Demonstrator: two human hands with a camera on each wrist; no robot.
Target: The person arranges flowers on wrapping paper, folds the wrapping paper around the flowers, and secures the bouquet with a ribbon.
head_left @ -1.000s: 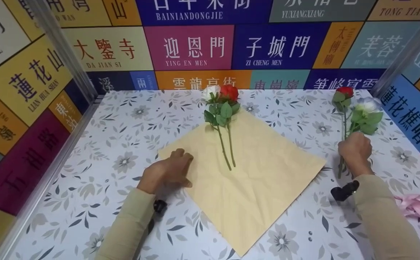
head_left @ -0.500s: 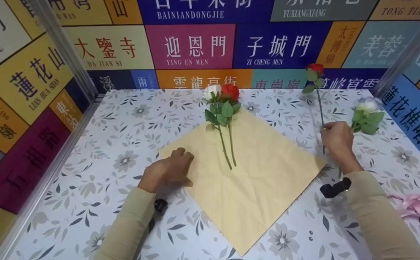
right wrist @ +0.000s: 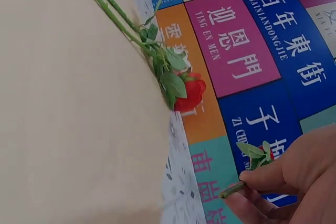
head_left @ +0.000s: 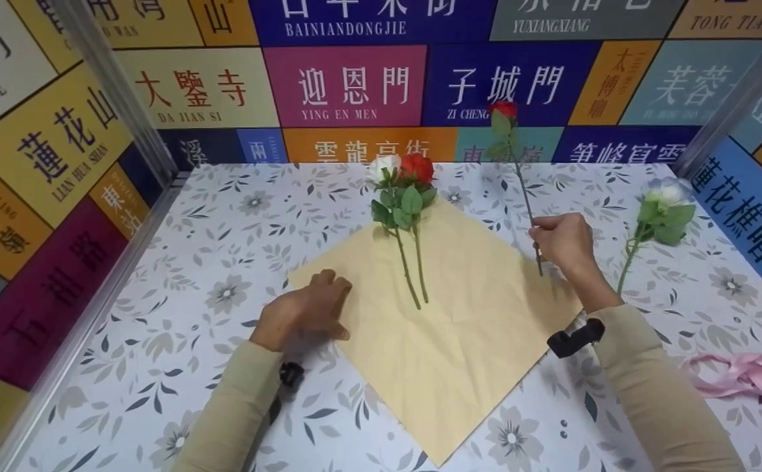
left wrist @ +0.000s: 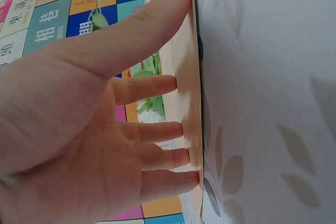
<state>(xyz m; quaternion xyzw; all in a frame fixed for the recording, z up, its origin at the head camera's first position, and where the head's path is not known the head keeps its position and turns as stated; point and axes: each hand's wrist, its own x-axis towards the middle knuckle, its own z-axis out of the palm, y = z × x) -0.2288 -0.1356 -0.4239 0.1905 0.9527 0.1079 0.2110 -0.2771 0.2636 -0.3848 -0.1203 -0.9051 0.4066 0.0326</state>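
Note:
My right hand [head_left: 566,246] pinches a red rose [head_left: 520,180] low on its stem and holds it up over the right corner of the tan wrapping paper [head_left: 460,354]. In the right wrist view its cut stem end [right wrist: 232,190] pokes out between thumb and finger. With fingers spread and fairly straight, my left hand [head_left: 305,305] rests its fingertips on the paper's left corner; the left wrist view shows these fingertips [left wrist: 170,83] touching the sheet. A white rose [head_left: 384,169] and another red rose [head_left: 416,172] lie side by side on the paper, blooms past its upper edge.
A pale blue-white rose [head_left: 666,203] lies on the right of the floral-patterned table [head_left: 223,236]. Pink ribbon [head_left: 748,377] is heaped at the right edge. Walls with colourful lettered panels [head_left: 348,85] enclose the back and sides.
My right hand has lifted the red rose from beside the blue-white rose and carried it left, to above the paper's right corner. The left hand has stayed in place.

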